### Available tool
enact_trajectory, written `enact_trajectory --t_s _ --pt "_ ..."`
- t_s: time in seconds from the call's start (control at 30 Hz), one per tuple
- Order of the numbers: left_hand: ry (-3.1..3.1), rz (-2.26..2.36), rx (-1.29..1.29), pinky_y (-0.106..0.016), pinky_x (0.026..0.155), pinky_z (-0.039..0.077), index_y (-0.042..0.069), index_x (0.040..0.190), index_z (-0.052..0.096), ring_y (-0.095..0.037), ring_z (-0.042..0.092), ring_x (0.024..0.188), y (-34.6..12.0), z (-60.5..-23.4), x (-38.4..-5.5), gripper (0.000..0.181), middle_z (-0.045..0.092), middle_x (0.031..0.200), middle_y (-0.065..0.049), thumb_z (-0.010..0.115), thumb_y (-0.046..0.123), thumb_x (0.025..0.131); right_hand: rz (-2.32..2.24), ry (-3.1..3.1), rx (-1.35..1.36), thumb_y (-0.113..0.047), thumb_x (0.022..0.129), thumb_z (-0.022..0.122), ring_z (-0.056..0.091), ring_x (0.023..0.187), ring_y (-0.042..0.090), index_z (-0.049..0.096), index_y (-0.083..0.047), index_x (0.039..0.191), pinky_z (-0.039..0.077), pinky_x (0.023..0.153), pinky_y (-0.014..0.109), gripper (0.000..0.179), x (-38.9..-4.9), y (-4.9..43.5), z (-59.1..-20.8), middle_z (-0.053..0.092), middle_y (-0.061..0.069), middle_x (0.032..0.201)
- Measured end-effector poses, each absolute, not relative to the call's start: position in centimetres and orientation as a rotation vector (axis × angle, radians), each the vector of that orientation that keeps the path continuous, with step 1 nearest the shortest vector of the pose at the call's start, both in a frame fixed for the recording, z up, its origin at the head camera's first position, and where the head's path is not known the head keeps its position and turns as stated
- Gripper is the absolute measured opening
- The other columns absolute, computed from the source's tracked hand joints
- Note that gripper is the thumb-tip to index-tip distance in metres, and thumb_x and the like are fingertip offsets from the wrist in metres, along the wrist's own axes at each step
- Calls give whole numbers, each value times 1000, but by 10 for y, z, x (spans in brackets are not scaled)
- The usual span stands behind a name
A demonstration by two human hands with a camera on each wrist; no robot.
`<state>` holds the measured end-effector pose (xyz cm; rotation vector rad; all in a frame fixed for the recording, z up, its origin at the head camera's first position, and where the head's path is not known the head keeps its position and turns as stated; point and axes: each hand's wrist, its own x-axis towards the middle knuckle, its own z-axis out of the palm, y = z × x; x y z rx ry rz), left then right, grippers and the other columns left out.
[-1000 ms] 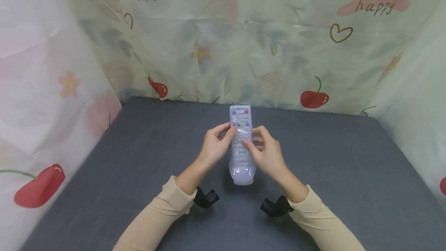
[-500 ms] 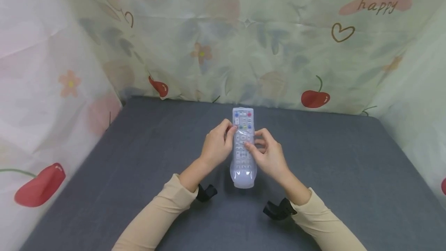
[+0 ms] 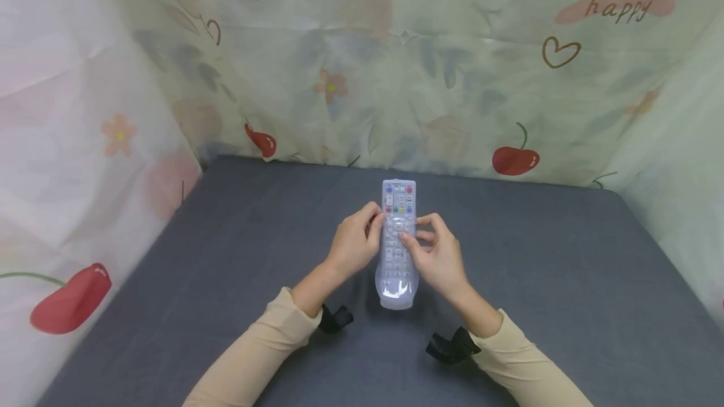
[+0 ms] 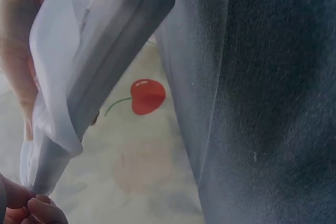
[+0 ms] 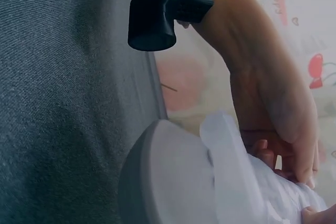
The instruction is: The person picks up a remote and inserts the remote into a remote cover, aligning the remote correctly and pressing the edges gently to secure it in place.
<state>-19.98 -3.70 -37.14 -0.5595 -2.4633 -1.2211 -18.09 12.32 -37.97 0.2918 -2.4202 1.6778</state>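
A remote control point(image 4: 113, 51) with coloured buttons is held up over the table, its face toward the head camera. A clear, soft cover point(image 4: 55, 40) lies over it; in the left wrist view the cover's edge flares away from the grey body. At the remote's left edge, my left hand point(image 3: 353, 240) pinches the cover between thumb and fingertips. My right hand point(image 3: 438, 259) grips the opposite side, thumb on the button face and fingers around the edge. The right wrist view shows the remote's rounded lower end point(image 5: 176, 182) out from under the loose cover edge.
A dark grey cloth covers the table point(image 3: 271, 344). Patterned curtains point(image 3: 362, 68) hang behind and at both sides. A black camera mount point(image 3: 452, 345) sits at the right wrist, and a similar mount point(image 3: 336, 319) at the left.
Both hands and the remote have shifted slightly right and nearer the body. The left thumb has slid off the button face to the left edge. The right hand's hold looks the same.
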Motion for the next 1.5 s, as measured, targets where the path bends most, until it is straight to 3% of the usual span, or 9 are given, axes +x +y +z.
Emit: enact_trajectory --t_s 0.43,0.63,0.8,0.87,1.07,1.27,1.5 --pt "-2453 -1384 -568 -18 50 33 4 86 52 -10 40 57 -32 -370 -201 13 49 66 -7 49 12 96 1797 -2346 329 1 86 63 69 80 38 46 7 108 57 61 28 28 -185 130 -379 65 34 101" --pt "-2418 -1696 -484 -24 67 50 1 98 52 -21 61 80 -35 -368 -207 13 57 94 -15 52 13 95 1805 -2377 382 -1 87 62 69 79 37 45 7 111 56 61 26 31 -186 133 -376 64 34 102" --pt "-2377 -2083 -395 -38 82 55 0 125 47 -33 64 103 -37 -364 -211 36 57 119 -21 52 20 96 1822 -2379 420 -1 87 62 70 79 36 46 6 114 57 61 27 32 -187 133 -373 64 33 102" --pt "-2366 -2158 -370 -38 81 56 0 127 49 -32 64 103 -37 -362 -212 38 60 118 -21 52 22 96 1818 -2382 444 -1 87 63 69 79 36 47 6 115 57 61 27 33 -187 134 -373 65 33 102" --pt "-2275 -2155 -346 -34 67 58 -6 116 56 -23 68 85 -35 -357 -210 27 63 109 -25 53 11 95 1821 -2418 469 -2 85 65 68 86 38 50 6 119 57 66 27 38 -188 133 -371 64 31 106" --pt "-2232 -2107 -274 -31 61 55 -6 114 57 -15 67 73 -32 -352 -208 26 64 109 -24 53 10 95 1779 -2550 422 -14 88 65 69 85 28 60 3 115 56 72 30 33 -191 135 -367 65 25 108" --pt "-2206 -2081 -171 -25 61 53 -4 114 58 -24 69 82 -29 -350 -204 25 64 108 -23 54 11 94 1691 -2625 422 -19 88 65 70 82 24 63 3 113 56 70 30 33 -192 134 -366 68 23 103"
